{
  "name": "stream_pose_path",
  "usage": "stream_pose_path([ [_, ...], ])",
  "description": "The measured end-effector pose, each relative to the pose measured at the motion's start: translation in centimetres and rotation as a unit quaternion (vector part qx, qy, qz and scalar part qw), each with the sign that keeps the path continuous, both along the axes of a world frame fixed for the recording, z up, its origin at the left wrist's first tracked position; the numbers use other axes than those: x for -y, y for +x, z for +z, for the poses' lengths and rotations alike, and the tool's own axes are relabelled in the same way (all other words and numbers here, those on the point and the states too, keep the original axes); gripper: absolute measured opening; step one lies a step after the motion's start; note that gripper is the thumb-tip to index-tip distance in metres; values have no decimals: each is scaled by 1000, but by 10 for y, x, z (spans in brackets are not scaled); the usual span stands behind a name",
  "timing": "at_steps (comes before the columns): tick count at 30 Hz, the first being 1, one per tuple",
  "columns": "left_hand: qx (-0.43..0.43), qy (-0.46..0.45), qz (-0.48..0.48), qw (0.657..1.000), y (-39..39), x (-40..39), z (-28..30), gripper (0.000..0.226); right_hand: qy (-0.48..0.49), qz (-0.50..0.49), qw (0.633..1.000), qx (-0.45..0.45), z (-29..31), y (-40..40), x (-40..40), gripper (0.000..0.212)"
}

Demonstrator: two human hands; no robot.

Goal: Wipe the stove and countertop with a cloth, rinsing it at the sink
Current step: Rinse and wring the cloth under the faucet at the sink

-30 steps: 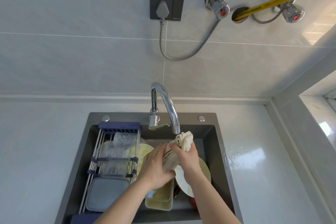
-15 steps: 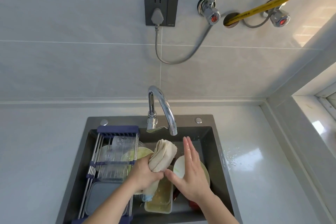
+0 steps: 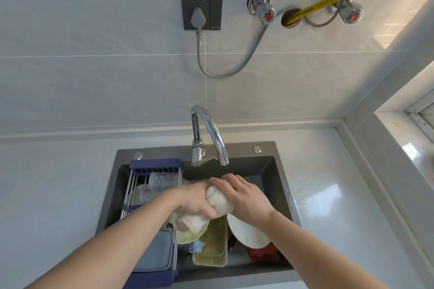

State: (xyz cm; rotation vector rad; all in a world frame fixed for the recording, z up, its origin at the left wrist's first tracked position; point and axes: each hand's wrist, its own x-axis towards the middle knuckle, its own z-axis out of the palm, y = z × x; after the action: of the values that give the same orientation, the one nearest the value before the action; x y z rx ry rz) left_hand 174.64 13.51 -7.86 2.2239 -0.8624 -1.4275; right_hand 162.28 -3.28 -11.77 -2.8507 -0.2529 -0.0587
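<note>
**Both hands wring a cloth over a crowded sink**

The pale grey tiled wall (image 3: 94, 77) fills the upper view, above a white glossy countertop (image 3: 328, 206) speckled with water drops just right of the basin. Set into it is a dark grey rectangular sink (image 3: 265, 166). Across its left side lies a metal-rod drain rack with navy blue ends (image 3: 155, 164), bearing a clear ribbed plastic container (image 3: 162, 182) and a grey lidded box (image 3: 156, 251). In the basin sit a rectangular plastic tub with yellowish residue (image 3: 212, 246), a white round plate (image 3: 246, 233) and a red item (image 3: 260, 252) partly hidden under it.

A curved chrome faucet (image 3: 211, 134) arches over the basin. On the wall are a dark grey socket panel (image 3: 200, 6) with a grey plug (image 3: 198, 17) in it; small print at its lower right is too fine to read. Beside it are two chrome valves with red caps (image 3: 267, 15) and a yellow hose (image 3: 328, 0) bearing illegible dark lettering.

Below the spout, above the dishes, the left hand (image 3: 195, 204) grips one end of the rolled off-white cloth (image 3: 218, 202), while the right hand (image 3: 244, 197) curls its fingers round the other end.
</note>
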Motion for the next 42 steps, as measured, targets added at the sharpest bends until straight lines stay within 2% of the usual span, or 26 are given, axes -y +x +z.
stream_pose_path([
  [2, 3, 18, -2, 1000, -2, 0, -1, 56, -21, -5, 999, -40, 6, 5, -2, 76],
  [4, 10, 35, 2, 999, -3, 1, -3, 68, -46, -28, 995, -86, 14, 11, -8, 66],
  [6, 99, 73, -41, 992, -6, 5, -2, 74, -74, -49, 987, -131, 22, 16, -16, 51],
  [9, 296, 135, -143, 935, -19, 7, 1, 50, -81, -78, 973, -201, 24, 18, -32, 32],
  [12, 376, 133, -181, 899, -27, 7, -1, 36, -54, -101, 962, -250, 24, 19, -38, 25],
  [17, 436, 103, -210, 869, -30, 0, -4, 29, 20, -133, 923, -359, 22, 25, -39, 24],
  [20, 428, 94, -206, 875, -39, 0, -10, 30, 56, -146, 884, -441, 20, 22, -39, 22],
  [23, 433, 65, -169, 883, -34, -11, -13, 39, 108, -178, 870, -448, 22, 28, -42, 16],
  [27, 476, 25, -111, 872, -27, -39, -23, 55, 217, -214, 834, -459, 22, 32, -45, 39],
  [30, 435, -2, -65, 898, -32, -49, -28, 77, 241, -222, 839, -434, 22, 27, -45, 58],
  [32, 425, -26, -38, 904, -35, -55, -29, 78, 241, -234, 870, -362, 20, 20, -51, 80],
  [33, 421, -44, -17, 906, -35, -59, -30, 71, 218, -242, 896, -302, 18, 14, -54, 87],
  [35, 367, -76, 62, 925, -28, -62, -25, 57, 134, -236, 952, -143, 20, -2, -61, 86],
  [37, 243, -82, 128, 958, -12, -59, -14, 48, 26, -162, 986, 11, 22, -18, -62, 75],
  [38, 184, -80, 139, 970, -5, -57, -8, 46, -20, -118, 992, 45, 25, -24, -63, 74],
  [40, 98, -76, 123, 985, 3, -53, 1, 40, -86, -66, 993, 47, 24, -36, -65, 84],
  [42, 33, -56, 80, 995, 6, -54, 3, 36, -108, -59, 992, 26, 23, -38, -71, 94],
])
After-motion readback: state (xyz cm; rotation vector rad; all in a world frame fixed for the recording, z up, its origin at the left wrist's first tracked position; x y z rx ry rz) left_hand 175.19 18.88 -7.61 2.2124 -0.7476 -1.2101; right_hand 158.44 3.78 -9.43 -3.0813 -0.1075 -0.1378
